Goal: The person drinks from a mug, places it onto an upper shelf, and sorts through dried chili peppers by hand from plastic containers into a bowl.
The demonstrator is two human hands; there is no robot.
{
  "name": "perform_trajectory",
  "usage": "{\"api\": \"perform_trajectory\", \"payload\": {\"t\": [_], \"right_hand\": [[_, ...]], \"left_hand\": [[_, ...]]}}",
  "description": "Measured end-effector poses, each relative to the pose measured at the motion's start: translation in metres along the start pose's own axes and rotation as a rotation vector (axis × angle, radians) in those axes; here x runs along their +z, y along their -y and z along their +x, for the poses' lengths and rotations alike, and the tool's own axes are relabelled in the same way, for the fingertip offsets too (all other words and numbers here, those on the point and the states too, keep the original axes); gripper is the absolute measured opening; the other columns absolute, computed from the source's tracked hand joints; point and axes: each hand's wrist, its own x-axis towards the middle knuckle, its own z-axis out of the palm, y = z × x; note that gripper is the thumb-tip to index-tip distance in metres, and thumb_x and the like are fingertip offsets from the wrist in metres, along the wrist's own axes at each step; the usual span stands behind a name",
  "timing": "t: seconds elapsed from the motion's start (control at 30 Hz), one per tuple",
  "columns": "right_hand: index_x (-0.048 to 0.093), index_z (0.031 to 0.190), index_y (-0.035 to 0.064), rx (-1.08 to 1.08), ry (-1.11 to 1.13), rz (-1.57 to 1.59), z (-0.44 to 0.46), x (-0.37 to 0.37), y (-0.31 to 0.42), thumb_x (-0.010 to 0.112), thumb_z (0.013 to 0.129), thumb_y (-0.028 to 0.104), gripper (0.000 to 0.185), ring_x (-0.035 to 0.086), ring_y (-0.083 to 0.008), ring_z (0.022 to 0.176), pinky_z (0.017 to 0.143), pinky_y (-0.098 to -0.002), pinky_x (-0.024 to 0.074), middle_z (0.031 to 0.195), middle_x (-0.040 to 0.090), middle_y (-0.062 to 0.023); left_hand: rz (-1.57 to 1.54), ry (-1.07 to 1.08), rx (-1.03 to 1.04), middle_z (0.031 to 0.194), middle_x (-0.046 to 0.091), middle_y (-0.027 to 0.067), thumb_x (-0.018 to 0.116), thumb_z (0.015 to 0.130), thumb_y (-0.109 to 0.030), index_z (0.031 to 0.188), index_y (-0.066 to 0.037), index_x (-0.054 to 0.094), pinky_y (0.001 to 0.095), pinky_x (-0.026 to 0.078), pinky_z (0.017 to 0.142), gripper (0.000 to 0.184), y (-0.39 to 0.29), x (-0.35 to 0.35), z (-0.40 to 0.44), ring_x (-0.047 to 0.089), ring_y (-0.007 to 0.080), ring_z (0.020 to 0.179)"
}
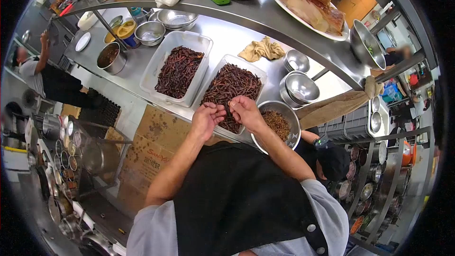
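Note:
Two white plastic tubs of dark red dried chilies stand side by side on the steel counter. My left hand [208,119] is above the front of the right tub [261,72], its fingers curled; what they hold, if anything, is too small to name. Close beside it, my right hand [245,112] pinches with thumb and forefinger at something small that I cannot make out. Under both hands lie the chilies [232,85]. The left tub [204,42] is further left. A perforated metal bowl [295,122] with brownish bits sits by my right forearm.
Metal bowls [301,87] and a tan cloth [261,50] lie behind. A steel shelf [227,13] crosses above, bearing a plate of meat [310,9]. A pot [112,58] stands at left. One person [35,71] is far left; another, dark-capped [333,161], is close at right.

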Motion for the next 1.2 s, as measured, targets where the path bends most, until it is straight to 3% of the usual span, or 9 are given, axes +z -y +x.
{"api": "perform_trajectory", "payload": {"t": [0.27, 0.33, 0.47, 0.63, 0.77, 0.83, 1.0, 1.13, 1.2], "right_hand": [[0.065, 0.095, -0.0027, -0.262, 0.055, -0.419, -0.006, -0.004, -0.008, 0.064, 0.097, 0.01, 0.012, 0.057, -0.009, 0.076, 0.067, -0.0264, 0.0473, 0.083, 0.064, -0.0025], [0.065, 0.095, -0.0031, -0.279, 0.078, -0.405, -0.012, 0.001, 0.0, 0.064, 0.097, 0.009, 0.012, 0.057, -0.0094, 0.077, 0.069, -0.027, 0.0479, 0.083, 0.065, -0.0025], [0.066, 0.094, -0.0023, -0.259, 0.081, -0.353, -0.018, 0.003, 0.007, 0.064, 0.097, 0.009, 0.012, 0.057, -0.0093, 0.077, 0.068, -0.0281, 0.048, 0.082, 0.065, -0.0031], [0.067, 0.089, -0.0018, -0.135, 0.002, -0.554, -0.019, -0.01, -0.002, 0.065, 0.094, 0.011, 0.014, 0.06, -0.0121, 0.075, 0.067, -0.0302, 0.0486, 0.078, 0.066, -0.0071], [0.068, 0.087, -0.0009, -0.393, 0.04, -0.682, -0.031, -0.008, -0.005, 0.065, 0.091, 0.011, 0.012, 0.063, -0.0215, 0.073, 0.065, -0.0346, 0.0493, 0.078, 0.066, -0.0118], [0.067, 0.089, -0.0015, -0.493, 0.081, -0.715, -0.04, -0.007, 0.004, 0.065, 0.091, 0.008, 0.01, 0.063, -0.0274, 0.072, 0.066, -0.0366, 0.0494, 0.079, 0.064, -0.0127], [0.067, 0.092, -0.0035, -0.586, 0.085, -0.649, -0.063, -0.013, 0.012, 0.067, 0.091, 0.007, 0.011, 0.062, -0.023, 0.073, 0.064, -0.0339, 0.0479, 0.08, 0.062, -0.0125], [0.07, 0.092, -0.0004, -0.452, -0.234, -0.642, -0.075, -0.04, -0.004, 0.068, 0.091, 0.008, 0.009, 0.061, -0.0252, 0.073, 0.066, -0.0342, 0.0488, 0.082, 0.063, -0.0126], [0.072, 0.094, 0.0022, -0.371, -0.296, -0.684, -0.076, -0.078, -0.021, 0.069, 0.089, 0.01, 0.01, 0.066, -0.0287, 0.078, 0.07, -0.038, 0.0518, 0.088, 0.067, -0.0135]], "left_hand": [[0.29, 0.009, -0.017, 0.084, 0.067, 0.005, 0.059, 0.095, -0.01, 0.094, -0.008, 0.062, 0.0293, 0.048, 0.059, 0.004, -0.009, 0.009, 0.008, 0.062, 0.0155, 0.071], [0.025, 0.098, -0.277, 0.08, 0.065, 0.0042, 0.059, 0.095, -0.012, 0.091, -0.008, 0.063, 0.028, 0.047, 0.057, 0.006, -0.01, -0.002, 0.014, 0.061, 0.0146, 0.068], [0.111, 0.009, -0.259, 0.083, 0.064, 0.0039, 0.061, 0.094, -0.021, 0.094, -0.009, 0.061, 0.0268, 0.044, 0.06, 0.012, -0.007, 0.006, 0.006, 0.058, 0.0141, 0.069], [0.31, 0.103, -0.068, 0.081, 0.066, 0.0031, 0.063, 0.096, -0.011, 0.098, -0.007, 0.066, 0.0243, 0.048, 0.057, 0.006, -0.013, 0.01, -0.007, 0.062, 0.0124, 0.068], [0.407, 0.138, -0.106, 0.079, 0.065, 0.0019, 0.065, 0.099, -0.018, 0.097, -0.008, 0.066, 0.022, 0.046, 0.054, 0.011, 0.001, 0.007, -0.004, 0.057, 0.0095, 0.063], [0.275, 0.149, -0.206, 0.078, 0.064, 0.0015, 0.065, 0.099, -0.018, 0.096, -0.008, 0.065, 0.0218, 0.046, 0.054, 0.011, 0.003, 0.001, -0.005, 0.057, 0.0097, 0.062], [0.077, 0.188, -0.385, 0.075, 0.063, 0.001, 0.064, 0.098, -0.018, 0.091, -0.008, 0.064, 0.0224, 0.047, 0.054, 0.013, 0.015, 0.0, -0.008, 0.057, 0.0109, 0.061], [0.057, 0.056, -0.182, 0.082, 0.069, 0.0073, 0.06, 0.097, -0.016, 0.092, -0.005, 0.062, 0.0235, 0.047, 0.052, 0.012, -0.016, 0.005, 0.004, 0.061, 0.0114, 0.061], [0.365, 0.003, 0.022, 0.081, 0.068, 0.0068, 0.06, 0.096, -0.011, 0.097, -0.006, 0.061, 0.0244, 0.045, 0.048, 0.005, -0.067, 0.0, 0.013, 0.059, 0.0105, 0.058]]}}
